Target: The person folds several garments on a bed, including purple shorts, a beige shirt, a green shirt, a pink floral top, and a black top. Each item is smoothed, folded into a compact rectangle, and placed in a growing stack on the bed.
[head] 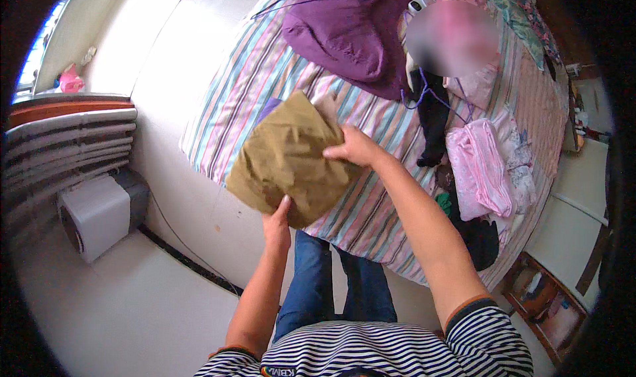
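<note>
Both hands hold a folded olive-brown cloth (293, 158) over the near left side of a bed with a striped bedspread (226, 124). My left hand (277, 223) grips its lower edge, thumb on top. My right hand (354, 147) clasps the right side, also thumb on top, with the other fingers hidden underneath. Just beyond the cloth, a bit of purple fabric (269, 108) and a pale pinkish piece (327, 105) show; whether they are held with it I cannot tell.
A large purple garment (343, 39) with cords spreads across the far bed. To the right lie a black garment (432, 119), folded pink patterned cloth (479, 168) and other clothes, partly blurred. A grey box (97, 215) stands on the floor at left, beside a curtain (69, 143).
</note>
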A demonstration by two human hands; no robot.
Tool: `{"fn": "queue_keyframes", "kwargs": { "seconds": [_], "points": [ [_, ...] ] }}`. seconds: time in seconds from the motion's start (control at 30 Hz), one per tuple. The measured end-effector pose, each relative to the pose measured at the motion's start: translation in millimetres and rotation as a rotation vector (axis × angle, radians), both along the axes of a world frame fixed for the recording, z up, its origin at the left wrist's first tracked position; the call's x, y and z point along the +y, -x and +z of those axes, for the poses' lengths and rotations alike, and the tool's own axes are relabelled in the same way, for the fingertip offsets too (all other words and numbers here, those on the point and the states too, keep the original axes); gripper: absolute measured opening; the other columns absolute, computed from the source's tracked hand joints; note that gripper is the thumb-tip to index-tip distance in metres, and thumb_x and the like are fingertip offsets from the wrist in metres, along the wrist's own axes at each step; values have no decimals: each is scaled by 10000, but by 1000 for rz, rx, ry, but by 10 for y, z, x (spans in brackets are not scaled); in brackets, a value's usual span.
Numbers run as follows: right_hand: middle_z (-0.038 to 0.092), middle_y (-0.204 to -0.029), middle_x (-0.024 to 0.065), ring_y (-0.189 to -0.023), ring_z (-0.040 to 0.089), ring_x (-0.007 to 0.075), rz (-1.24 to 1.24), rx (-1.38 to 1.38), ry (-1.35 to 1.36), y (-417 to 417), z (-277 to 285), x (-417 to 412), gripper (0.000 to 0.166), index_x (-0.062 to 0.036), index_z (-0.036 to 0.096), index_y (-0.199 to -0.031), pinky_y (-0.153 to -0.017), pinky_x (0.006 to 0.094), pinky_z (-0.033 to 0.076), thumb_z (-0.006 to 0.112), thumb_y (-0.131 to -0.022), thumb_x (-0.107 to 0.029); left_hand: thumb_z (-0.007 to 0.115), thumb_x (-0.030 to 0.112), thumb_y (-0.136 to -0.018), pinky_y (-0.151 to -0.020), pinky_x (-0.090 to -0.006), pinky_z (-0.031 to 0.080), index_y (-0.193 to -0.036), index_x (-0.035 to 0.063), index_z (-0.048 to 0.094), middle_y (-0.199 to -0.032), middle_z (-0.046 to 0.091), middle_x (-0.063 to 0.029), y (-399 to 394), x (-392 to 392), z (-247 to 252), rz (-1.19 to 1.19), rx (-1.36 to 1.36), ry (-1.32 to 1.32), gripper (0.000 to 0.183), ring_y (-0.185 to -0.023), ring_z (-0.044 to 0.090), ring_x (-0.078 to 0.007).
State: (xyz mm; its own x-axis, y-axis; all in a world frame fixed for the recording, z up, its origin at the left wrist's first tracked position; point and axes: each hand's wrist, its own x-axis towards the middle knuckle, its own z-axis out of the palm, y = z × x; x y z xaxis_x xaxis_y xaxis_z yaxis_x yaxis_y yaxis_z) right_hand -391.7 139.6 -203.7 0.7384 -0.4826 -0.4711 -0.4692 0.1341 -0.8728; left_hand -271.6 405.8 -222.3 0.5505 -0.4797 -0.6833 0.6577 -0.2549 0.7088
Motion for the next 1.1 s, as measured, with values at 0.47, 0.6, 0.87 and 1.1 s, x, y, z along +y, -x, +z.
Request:
{"fn": "queue_keyframes", "kwargs": {
  "seconds": [0.47,0.6,0.87,1.1],
  "points": [
    [232,-1604,138,-1485,164,366,246,184,863,-163,-1009,1501,726,-199,461,-1442,-1149,606,184,717,-771,-307,597,270,-919,-829,-457,463,-1090,54,648,-1098,628,-205,-330,-468,248,-898,-1064,-307,280,-1006,601,-355],
    [260,-1590,118,-1483,196,315,268,214,817,-194,-999,1368,682,-211,484,-1436,-1171,557,201,695,-789,-256,505,427,-968,-1169,-547,157,-1534,139,307,-1594,255,-147,-457,-989,-200,-1177,-1420,-278,665,-1472,179,-399],
    [509,-1350,238,-1259,486,404,-390,189,692,910,-647,1166,361,20,555,-1273,-1061,481,389,508,-957,-148,468,555,-956,-1159,-560,182,-1569,164,195,-1629,170,-119,-662,-805,-1136,-1447,-1293,-530,777,-1489,142,-375],
    [225,-1568,196,-1409,295,409,-589,968,1017,3229,244,456,836,-157,370,-1484,-1123,570,271,749,-738,-150,502,560,-938,-1159,-550,209,-1578,180,139,-1633,136,-129,-750,-912,-1139,-1578,-1177,-632,828,-1484,138,-388]
  ]
}}
